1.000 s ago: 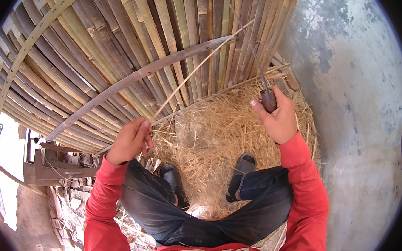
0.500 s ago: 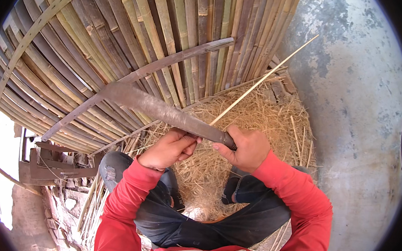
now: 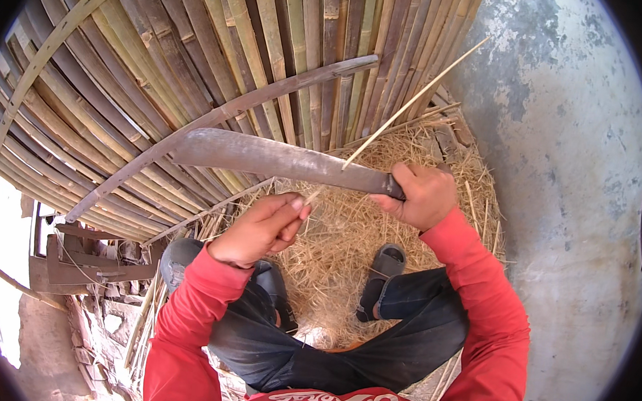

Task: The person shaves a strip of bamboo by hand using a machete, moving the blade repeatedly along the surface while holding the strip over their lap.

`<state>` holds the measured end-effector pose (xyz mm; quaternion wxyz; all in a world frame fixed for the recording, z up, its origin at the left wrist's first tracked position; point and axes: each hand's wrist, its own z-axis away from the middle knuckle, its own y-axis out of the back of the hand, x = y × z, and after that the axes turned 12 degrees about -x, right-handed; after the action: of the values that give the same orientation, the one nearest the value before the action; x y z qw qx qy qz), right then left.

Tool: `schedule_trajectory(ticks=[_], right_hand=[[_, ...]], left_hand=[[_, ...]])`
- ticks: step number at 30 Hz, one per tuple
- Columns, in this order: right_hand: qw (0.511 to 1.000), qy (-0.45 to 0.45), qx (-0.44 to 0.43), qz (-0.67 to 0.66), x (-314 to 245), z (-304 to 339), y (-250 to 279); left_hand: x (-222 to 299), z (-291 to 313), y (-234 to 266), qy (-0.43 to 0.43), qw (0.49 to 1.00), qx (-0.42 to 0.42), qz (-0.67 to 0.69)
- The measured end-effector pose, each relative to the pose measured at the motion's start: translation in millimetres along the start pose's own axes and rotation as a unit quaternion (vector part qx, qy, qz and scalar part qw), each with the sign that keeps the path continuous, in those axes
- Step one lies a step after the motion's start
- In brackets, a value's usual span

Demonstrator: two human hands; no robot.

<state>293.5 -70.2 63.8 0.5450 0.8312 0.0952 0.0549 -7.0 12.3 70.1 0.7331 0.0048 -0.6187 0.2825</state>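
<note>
My right hand (image 3: 427,195) is wrapped round the grip of a machete (image 3: 265,156). Its long, dull brown blade reaches across to the left, nearly level, with the broad end over the bamboo wall. My left hand (image 3: 262,228) is closed in a pinch on the near end of a thin bamboo strip (image 3: 415,100). From behind the blade the strip's pale length runs up and to the right, its far tip in front of the grey wall. The blade hides the strip's middle, and whether the two touch there I cannot tell.
Straw-like shavings (image 3: 346,268) cover the ground between my sandalled feet. A wall of bamboo slats (image 3: 257,42) with crosswise battens stands ahead and to the left. A grey, stained wall (image 3: 563,215) rises at the right. Stacked wood and rubble (image 3: 97,260) lie at the left.
My right hand has moved right and away from me, and the blade has come nearer to level. My left hand has drawn slightly left, so the hands are farther apart. The strip has shifted left.
</note>
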Motion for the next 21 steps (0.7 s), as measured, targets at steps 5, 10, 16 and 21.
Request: schedule_trajectory(ticks=[5,10,16,21], right_hand=[[0.999,0.039,-0.022,0.008,-9,6,3],[0.993,-0.039,-0.043,-0.098,-40,5,-13],[0.999,0.031,-0.008,0.008,-2,-8,5],[0.962,-0.266,0.049,-0.039,91,-11,23]], left_hand=[[-5,28,-5,0.027,1.000,-0.007,0.010],[-5,22,-26,0.010,0.989,0.032,0.142],[-8,23,-34,-0.010,0.989,0.029,0.144],[-11,67,-38,0.026,0.988,0.042,0.148]])
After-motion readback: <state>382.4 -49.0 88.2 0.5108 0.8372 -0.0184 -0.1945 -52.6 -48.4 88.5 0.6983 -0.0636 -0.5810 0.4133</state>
